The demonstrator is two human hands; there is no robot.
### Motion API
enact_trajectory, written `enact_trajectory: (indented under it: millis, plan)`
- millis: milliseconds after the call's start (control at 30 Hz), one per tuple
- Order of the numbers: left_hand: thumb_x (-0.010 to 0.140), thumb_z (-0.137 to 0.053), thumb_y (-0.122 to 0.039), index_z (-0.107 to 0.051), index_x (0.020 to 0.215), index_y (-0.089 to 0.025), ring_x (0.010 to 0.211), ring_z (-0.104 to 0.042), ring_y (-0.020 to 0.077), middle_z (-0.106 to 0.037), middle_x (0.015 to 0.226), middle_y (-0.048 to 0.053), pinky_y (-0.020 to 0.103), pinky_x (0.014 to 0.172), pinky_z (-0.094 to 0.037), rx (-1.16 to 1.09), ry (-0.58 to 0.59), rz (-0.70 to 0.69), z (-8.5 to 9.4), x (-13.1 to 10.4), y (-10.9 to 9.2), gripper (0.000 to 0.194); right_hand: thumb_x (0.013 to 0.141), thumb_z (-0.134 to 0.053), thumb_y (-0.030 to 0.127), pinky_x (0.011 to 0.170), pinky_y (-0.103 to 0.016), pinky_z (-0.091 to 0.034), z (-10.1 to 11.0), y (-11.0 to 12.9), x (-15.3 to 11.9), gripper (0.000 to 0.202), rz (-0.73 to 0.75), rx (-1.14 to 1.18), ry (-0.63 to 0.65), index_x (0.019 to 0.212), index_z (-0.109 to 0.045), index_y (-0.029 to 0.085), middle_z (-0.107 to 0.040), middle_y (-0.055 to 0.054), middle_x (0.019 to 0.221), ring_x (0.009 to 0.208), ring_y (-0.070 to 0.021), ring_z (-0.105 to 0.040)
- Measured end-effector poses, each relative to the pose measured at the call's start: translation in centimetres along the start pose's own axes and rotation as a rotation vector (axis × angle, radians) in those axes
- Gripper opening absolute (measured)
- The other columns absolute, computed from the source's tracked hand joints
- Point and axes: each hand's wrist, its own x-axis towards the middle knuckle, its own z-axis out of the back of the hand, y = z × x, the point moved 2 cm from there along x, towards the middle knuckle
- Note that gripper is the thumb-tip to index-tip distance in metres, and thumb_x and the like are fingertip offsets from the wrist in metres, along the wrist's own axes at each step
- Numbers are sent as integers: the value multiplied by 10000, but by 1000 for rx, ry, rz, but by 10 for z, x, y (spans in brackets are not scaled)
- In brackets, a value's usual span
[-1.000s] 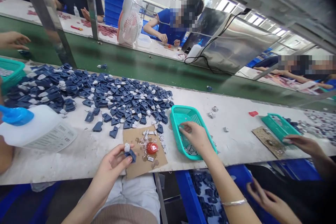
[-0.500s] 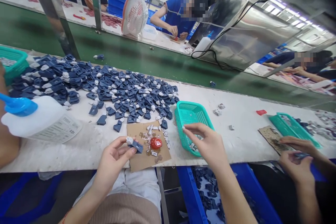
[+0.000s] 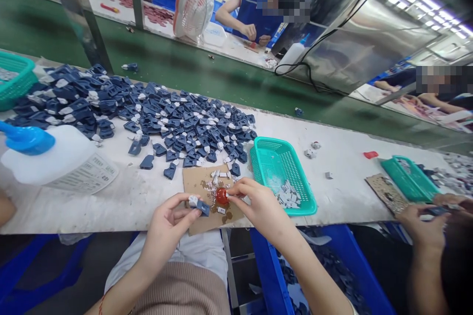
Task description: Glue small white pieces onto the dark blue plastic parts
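Observation:
My left hand [image 3: 170,220] pinches a dark blue plastic part [image 3: 202,207] with a white piece on its end, above the left side of a cardboard sheet [image 3: 195,179]. My right hand [image 3: 254,201] is closed at the fingertips on a small whitish piece [image 3: 227,195], mostly hidden by the fingers. Those fingertips are at the right edge of a small red cap [image 3: 221,197] on the cardboard. Several small grey-white pieces lie on the cardboard around the cap, among wet brown stains. Right of it stands a green basket [image 3: 275,150] with small whitish pieces inside.
A large heap of blue parts [image 3: 148,108] covers the table's back left. A white bottle with a blue nozzle [image 3: 62,157] stands at left. Below the edge is a blue bin [image 3: 273,275]. A co-worker's hands [image 3: 424,221] work at right, beside another green basket [image 3: 410,182].
My right hand has moved left from above the green basket to the red cap, with the small piece in its fingertips. My left hand still holds the blue part. The camera view has shifted slightly.

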Motion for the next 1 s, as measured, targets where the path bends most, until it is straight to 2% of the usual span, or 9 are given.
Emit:
enact_trajectory:
  millis: [100,233,333,433,567,800,1000]
  plan:
    - [673,-780,-305,-687,909,-192,826,-722,213,-752,967,60,269,728,-573,-25,25,8,-4,0,1,278,852,-578,185,761,-346,-518,5,2,0,134,-42,74,-8,813,-706,176,-673,-73,852,811,-212,-648]
    - [690,-770,-301,-667,918,-190,870,-721,223,-758,921,62,297,801,-567,-99,82,-14,-13,2,-1,274,796,-677,313,778,-337,-553,16,3,-4,139,-126,425,-79,807,-725,183,-715,-75,891,857,-218,-673]
    - [674,-783,-297,-655,887,-187,864,-725,232,-761,892,69,316,828,-561,-133,108,-41,-21,4,-5,272,732,-746,363,800,-336,-570,18,9,-8,192,-200,668,-52,780,-730,178,-736,-73,908,879,-224,-692]
    - [656,-794,-277,-653,863,-187,861,-726,231,-762,895,70,317,830,-564,-166,123,-67,-28,4,-8,266,711,-773,341,809,-333,-579,15,18,-11,190,-246,782,-2,804,-740,179,-751,-67,904,862,-216,-707]
    - [680,-784,-242,-664,873,-182,867,-722,211,-760,913,66,297,825,-568,-193,141,-98,-30,3,-8,235,715,-774,300,781,-314,-593,11,28,-14,160,-248,808,20,807,-743,173,-749,-61,900,838,-206,-715]
    - [706,-771,-178,-666,868,-163,843,-722,165,-754,897,44,237,790,-572,-237,151,-156,-27,1,-5,194,748,-738,213,774,-273,-580,11,37,-15,62,-153,705,6,798,-752,180,-720,-49,884,838,-182,-699]
    - [711,-754,-122,-680,841,-166,830,-726,149,-757,867,29,207,778,-574,-242,150,-186,-27,-1,-6,156,768,-716,179,791,-290,-558,11,43,-17,47,-98,590,-18,793,-752,198,-714,-43,881,854,-187,-690]
